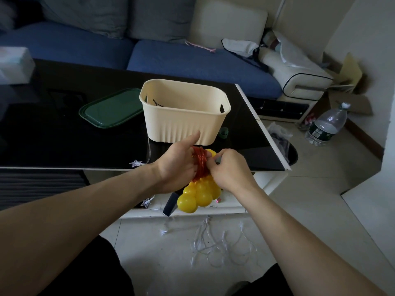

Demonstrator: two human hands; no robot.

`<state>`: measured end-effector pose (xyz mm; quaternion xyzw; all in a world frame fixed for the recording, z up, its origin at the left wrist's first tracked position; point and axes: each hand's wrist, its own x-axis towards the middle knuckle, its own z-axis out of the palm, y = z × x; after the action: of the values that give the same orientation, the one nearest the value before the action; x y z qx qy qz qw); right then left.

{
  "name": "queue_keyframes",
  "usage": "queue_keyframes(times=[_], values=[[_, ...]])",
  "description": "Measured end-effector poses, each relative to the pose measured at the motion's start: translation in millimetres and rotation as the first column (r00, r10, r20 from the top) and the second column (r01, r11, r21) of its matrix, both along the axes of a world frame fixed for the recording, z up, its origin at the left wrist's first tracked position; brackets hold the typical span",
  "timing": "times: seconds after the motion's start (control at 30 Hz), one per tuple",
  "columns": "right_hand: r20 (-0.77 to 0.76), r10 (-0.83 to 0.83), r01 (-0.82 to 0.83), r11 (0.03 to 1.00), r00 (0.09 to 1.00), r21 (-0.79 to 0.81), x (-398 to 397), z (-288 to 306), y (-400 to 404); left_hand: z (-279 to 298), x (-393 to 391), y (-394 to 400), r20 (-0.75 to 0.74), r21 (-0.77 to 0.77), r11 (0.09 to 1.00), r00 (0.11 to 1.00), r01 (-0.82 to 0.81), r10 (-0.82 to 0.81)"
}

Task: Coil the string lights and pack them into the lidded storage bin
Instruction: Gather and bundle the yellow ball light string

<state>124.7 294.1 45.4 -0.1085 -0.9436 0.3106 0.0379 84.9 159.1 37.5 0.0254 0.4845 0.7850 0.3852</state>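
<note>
Table (64,129): black, glossy, white-edged; its near edge runs under both wrists, its right corner points toward the tiled floor (320,199).
Storage bin (184,113): one, cream, ribbed, open-topped, upright near the table's front edge, just beyond the hands. Open tabletop lies to its left and right.
Lid (111,107): one, green, flat on the table, touching or just beside the bin's left wall.
String lights (199,184): one bundle; red wire coiled around the left hand's fingers, a cluster of yellow globe bulbs hanging below, held over the table edge.
Left hand (178,165): thumb raised, fingers carrying the coil.
Right hand (229,167): fingertips pinching the coil's right side.
White string lights (215,246): one loose tangle on the floor.
Water bottle (328,124): one, on the floor at right.
Sofa (171,58): blue, behind the table.
</note>
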Motion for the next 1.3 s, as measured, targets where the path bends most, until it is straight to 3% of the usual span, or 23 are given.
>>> queue_keyframes(times=[0.17, 0.3, 0.43, 0.5, 0.63, 0.93, 1.1, 1.3], values=[[-0.1, -0.106, 0.094, 0.988, 0.989, -0.125, -6, -2, 3, 1, -1, 0, 0.035, 0.092, 0.996, 0.999, -0.007, 0.004], [-0.089, -0.118, 0.079, 0.931, 0.989, -0.356, -7, -4, 5, -1, -5, -5, 0.034, 0.137, 0.99, 0.999, 0.025, -0.03], [0.114, -0.083, 0.139, 0.688, 0.99, -0.712, -4, -4, 5, 0, -5, -6, 0.047, 0.121, 0.993, 0.999, 0.015, -0.021], [0.162, -0.059, 0.165, 0.586, 0.985, -0.793, -5, -5, 5, 3, -4, -5, 0.047, 0.105, 0.994, 0.999, -0.003, -0.002], [0.184, 0.0, 0.161, 0.489, 0.983, -0.857, -6, -2, 5, 3, -4, -6, 0.036, 0.093, 0.996, 0.999, 0.005, -0.008], [0.155, 0.005, 0.129, 0.534, 0.988, -0.836, -7, 0, 10, 6, -2, -8, 0.017, 0.091, 0.995, 0.999, 0.034, -0.035], [0.094, -0.126, 0.157, 0.75, 0.987, -0.643, -7, -4, 18, 7, -1, -6, 0.019, 0.061, 0.998, 1.0, -0.023, 0.022], [-0.073, -0.133, 0.075, 0.847, 0.988, -0.527, -5, -6, 19, 1, -3, -3, -0.052, 0.025, 0.999, 0.998, 0.037, -0.035]])
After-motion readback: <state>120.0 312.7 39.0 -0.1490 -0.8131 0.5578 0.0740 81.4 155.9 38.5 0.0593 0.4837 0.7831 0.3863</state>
